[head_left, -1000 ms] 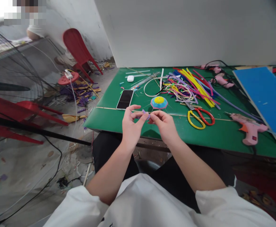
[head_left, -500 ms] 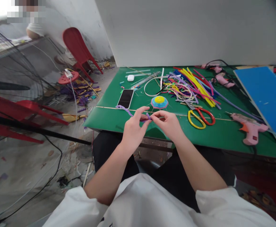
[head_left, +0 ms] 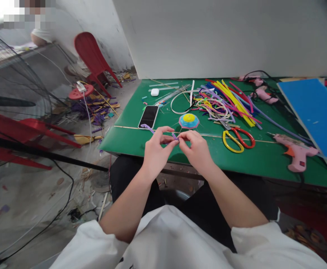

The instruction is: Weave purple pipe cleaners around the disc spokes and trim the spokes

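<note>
A purple pipe cleaner [head_left: 147,127] runs between my two hands, held over the front edge of the green table. My left hand [head_left: 159,149] pinches it between thumb and fingers, and its long free end sticks out to the left past the knuckles. Thumb and forefinger of my right hand [head_left: 193,147] close on the short bent end, touching the left fingertips. Just beyond the hands sits a small paper umbrella [head_left: 189,121] in yellow, blue and pink. A phone [head_left: 148,116] lies to the left of it, near the pipe cleaner's free end.
Scissors [head_left: 237,140] with yellow and red handles lie right of my hands, before a heap of coloured pipe cleaners [head_left: 212,106]. A pink glue gun [head_left: 295,149] and a blue board [head_left: 311,112] are farther right. A white earbud case [head_left: 155,92] stands behind the phone.
My fingertips have drawn closer together around the pipe cleaner. Its free end has shifted slightly to the right, and the left fingers have curled in more.
</note>
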